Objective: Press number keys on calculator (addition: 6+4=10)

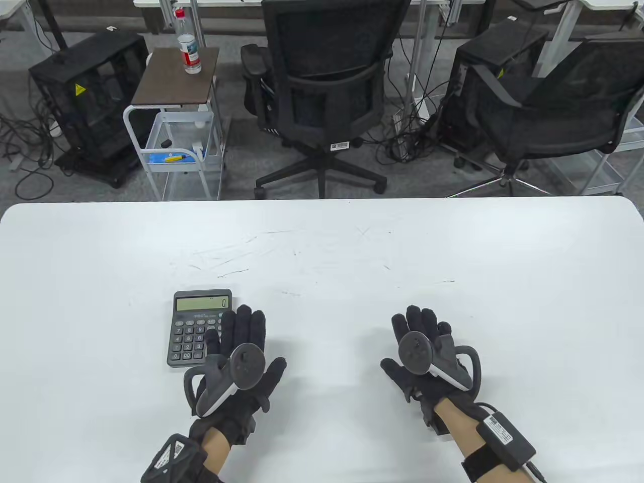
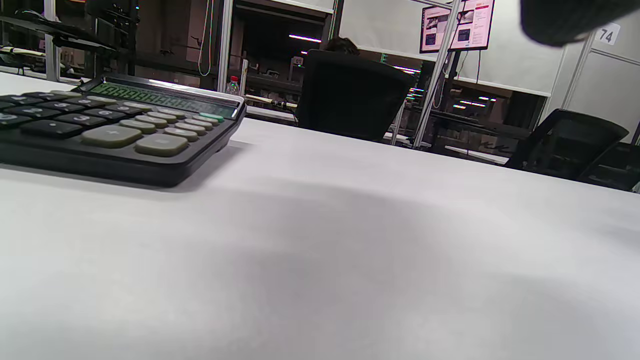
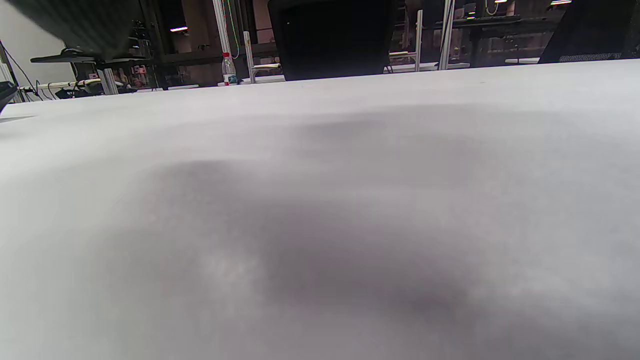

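Note:
A dark grey calculator (image 1: 196, 327) lies on the white table (image 1: 322, 241), left of centre; its display reads 0. In the left wrist view the calculator (image 2: 115, 125) shows low at the upper left, keys facing up. My left hand (image 1: 241, 347) lies flat with fingers stretched out, just right of the calculator; its outer fingers overlap the calculator's right edge in the table view, and I cannot tell if they touch the keys. My right hand (image 1: 422, 342) lies flat and empty on the table, far to the right. Both hands hold nothing.
Beyond the table's far edge stand two black office chairs (image 1: 327, 95), a small cart with a water bottle (image 1: 188, 43), and computer cases with cables. The wrist views show only bare white tabletop (image 3: 320, 200) under the hands.

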The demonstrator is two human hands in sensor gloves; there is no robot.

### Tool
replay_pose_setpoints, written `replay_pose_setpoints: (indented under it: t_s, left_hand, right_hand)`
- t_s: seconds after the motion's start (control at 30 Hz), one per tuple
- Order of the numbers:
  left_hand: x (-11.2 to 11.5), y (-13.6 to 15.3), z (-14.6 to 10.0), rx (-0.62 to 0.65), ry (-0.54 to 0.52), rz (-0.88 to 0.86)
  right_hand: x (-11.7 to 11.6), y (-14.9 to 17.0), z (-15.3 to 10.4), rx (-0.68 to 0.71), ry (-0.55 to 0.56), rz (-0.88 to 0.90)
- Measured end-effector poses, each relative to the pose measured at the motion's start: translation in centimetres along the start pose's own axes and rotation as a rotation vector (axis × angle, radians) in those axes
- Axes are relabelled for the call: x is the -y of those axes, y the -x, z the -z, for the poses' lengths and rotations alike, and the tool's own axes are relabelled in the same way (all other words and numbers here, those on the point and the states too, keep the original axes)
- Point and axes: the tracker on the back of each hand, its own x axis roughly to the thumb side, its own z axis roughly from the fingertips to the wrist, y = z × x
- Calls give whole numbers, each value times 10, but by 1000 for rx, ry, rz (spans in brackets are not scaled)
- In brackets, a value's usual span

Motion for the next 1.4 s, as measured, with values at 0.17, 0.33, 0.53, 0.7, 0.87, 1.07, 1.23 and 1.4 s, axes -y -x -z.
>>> replay_pose_setpoints:
  t_s: [0.17, 0.33, 0.53, 0.7, 0.87, 1.07, 1.23, 1.4]
  left_hand:
    - [0, 0, 0, -7, 2, 5]
    - [-1, 0, 0, -5, -6, 8]
    - [0, 0, 3, -14, 2, 14]
    - [-1, 3, 8, -51, 9, 9]
    - [-13, 12, 24, -139, -15, 12]
    - [-8, 40, 56, -331, 112, 8]
    - [15, 64, 77, -497, 267, -19]
    - [20, 77, 92, -575, 273, 9]
  right_hand:
    - [1, 0, -1, -5, 6, -1]
    - [1, 1, -1, -5, 8, 1]
    - [2, 1, -1, -7, 5, 0]
    - [2, 1, -1, -7, 7, 3]
    - [3, 2, -1, -9, 12, 12]
    - [5, 1, 0, -11, 5, 26]
    - [7, 3, -1, -15, 15, 27]
    - [8, 7, -1, -29, 21, 33]
